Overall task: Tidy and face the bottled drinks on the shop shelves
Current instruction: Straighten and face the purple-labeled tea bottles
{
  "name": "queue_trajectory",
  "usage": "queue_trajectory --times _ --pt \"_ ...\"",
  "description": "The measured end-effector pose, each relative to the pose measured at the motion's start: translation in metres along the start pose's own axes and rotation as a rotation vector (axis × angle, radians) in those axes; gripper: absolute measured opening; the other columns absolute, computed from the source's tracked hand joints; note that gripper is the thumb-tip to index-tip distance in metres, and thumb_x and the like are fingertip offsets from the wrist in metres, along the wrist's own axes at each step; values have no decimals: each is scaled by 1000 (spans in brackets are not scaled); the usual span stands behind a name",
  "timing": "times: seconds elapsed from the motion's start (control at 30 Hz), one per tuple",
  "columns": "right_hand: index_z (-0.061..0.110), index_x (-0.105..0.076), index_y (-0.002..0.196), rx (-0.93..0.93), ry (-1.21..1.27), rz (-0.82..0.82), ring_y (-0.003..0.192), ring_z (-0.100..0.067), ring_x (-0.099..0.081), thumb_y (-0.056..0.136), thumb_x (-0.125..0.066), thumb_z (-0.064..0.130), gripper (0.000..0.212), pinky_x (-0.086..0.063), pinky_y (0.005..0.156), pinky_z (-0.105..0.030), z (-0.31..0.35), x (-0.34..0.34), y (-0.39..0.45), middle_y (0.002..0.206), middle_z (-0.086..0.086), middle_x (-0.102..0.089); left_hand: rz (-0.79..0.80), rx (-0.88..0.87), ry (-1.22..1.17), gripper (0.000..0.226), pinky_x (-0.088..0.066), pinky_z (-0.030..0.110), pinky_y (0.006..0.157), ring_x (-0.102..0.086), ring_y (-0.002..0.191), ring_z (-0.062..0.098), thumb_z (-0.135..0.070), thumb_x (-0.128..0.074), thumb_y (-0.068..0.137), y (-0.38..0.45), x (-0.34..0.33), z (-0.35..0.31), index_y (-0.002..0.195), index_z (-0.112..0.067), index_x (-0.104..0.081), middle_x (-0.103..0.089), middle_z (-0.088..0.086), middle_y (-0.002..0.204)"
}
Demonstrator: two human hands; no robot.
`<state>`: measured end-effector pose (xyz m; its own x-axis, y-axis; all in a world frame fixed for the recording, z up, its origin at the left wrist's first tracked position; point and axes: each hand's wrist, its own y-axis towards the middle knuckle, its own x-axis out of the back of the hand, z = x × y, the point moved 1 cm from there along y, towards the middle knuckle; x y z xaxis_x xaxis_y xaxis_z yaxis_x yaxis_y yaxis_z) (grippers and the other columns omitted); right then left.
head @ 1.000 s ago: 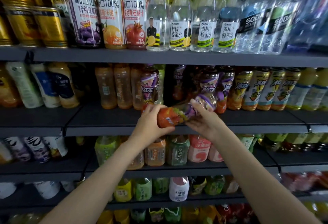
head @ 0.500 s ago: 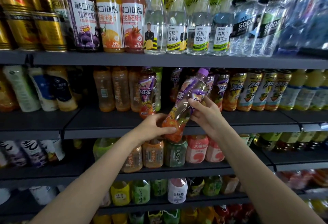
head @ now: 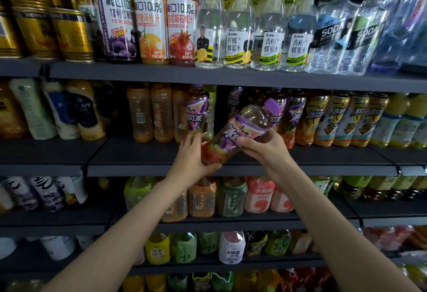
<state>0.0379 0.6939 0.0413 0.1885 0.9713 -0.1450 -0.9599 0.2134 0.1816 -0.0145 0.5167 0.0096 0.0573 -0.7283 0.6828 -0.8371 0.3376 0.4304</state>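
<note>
A purple-labelled iced tea bottle [head: 240, 129] with a purple cap is tilted in front of the second shelf [head: 143, 153], cap up and to the right. My left hand [head: 193, 160] grips its orange base. My right hand [head: 265, 150] holds its middle from the right, fingers curled round the label. Behind it stands a matching purple iced tea bottle [head: 197, 116] upright, with a dark gap to its right. More purple iced tea bottles [head: 293, 116] stand to the right of the gap.
Yellow-labelled iced tea bottles [head: 335, 120] fill the shelf to the right, pale orange bottles [head: 150, 113] to the left. The top shelf [head: 231, 76] carries juices, honey water and soda. Lower shelves hold green, orange and pink tea bottles [head: 231, 197].
The bottle lay almost flat a second ago, swung steeply upright, and has now dropped back to a slant. Both hands stayed on it and the view came closer to the shelf.
</note>
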Motion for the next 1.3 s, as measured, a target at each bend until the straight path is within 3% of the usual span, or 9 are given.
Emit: queue_trajectory --times 0.13,0.27,0.47,0.57,0.67,0.8,0.97,1.1,1.3 --pt "12 -59 113 135 -191 143 97 -12 -67 69 -78 1 49 -54 80 -21 10 -7 -3 105 -1 -70 89 19 -103 80 -39 38 104 -44 124 18 -30 -79 70 -2 -7 0 137 -23 -35 -50 1 132" --pt "17 -59 113 192 -283 188 94 -7 -67 70 -79 3 49 -53 76 -17 15 -16 -1 107 1 -69 56 42 -214 74 -41 39 103 -48 122 16 -28 -79 71 -4 -5 -4 134 -24 -40 -54 0 129" --pt "19 -49 130 259 -490 153 103 -11 -63 69 -83 23 69 -53 89 -29 15 -43 19 115 2 -65 15 144 -391 60 -44 30 95 -53 114 13 -24 -79 72 -5 8 4 124 -23 -49 -58 -6 116" --pt "15 -46 134 220 -399 194 104 -16 -63 81 -73 18 59 -53 87 -26 16 -49 30 117 -1 -62 -84 175 -378 60 -44 36 98 -54 114 17 -23 -79 71 4 25 19 124 -17 -51 -60 1 121" --pt "14 -54 122 103 -411 137 104 -23 -62 85 -68 16 40 -54 90 -39 2 -37 46 117 -7 -63 -202 249 -273 62 -43 33 96 -55 115 22 -22 -80 70 12 39 36 124 -12 -51 -60 6 122" --pt "8 -56 115 -59 -506 -13 101 -26 -62 86 -66 10 31 -55 88 -42 -36 -10 70 114 -16 -64 -236 339 -107 63 -40 29 89 -54 116 28 -22 -79 73 14 38 58 126 -7 -49 -60 10 123" --pt "4 -52 125 -38 -736 -91 113 -25 -56 85 -70 18 46 -48 90 -30 -53 -6 94 121 -10 -59 -270 396 -66 60 -41 36 93 -52 118 32 -25 -77 75 45 28 66 125 -8 -48 -57 13 125" --pt "1 -48 129 91 -756 -243 117 -26 -54 83 -72 22 56 -41 88 -22 -60 -4 117 124 -14 -58 -280 477 -1 67 -42 44 97 -49 119 35 -25 -74 77 67 13 70 131 -6 -39 -52 16 129" --pt "-2 -35 138 34 -711 -375 127 -32 -45 83 -72 21 71 -34 102 -31 -77 -12 172 136 -20 -47 -349 482 73 75 -42 46 94 -46 121 33 -28 -74 78 74 -2 78 134 -3 -32 -47 17 130"
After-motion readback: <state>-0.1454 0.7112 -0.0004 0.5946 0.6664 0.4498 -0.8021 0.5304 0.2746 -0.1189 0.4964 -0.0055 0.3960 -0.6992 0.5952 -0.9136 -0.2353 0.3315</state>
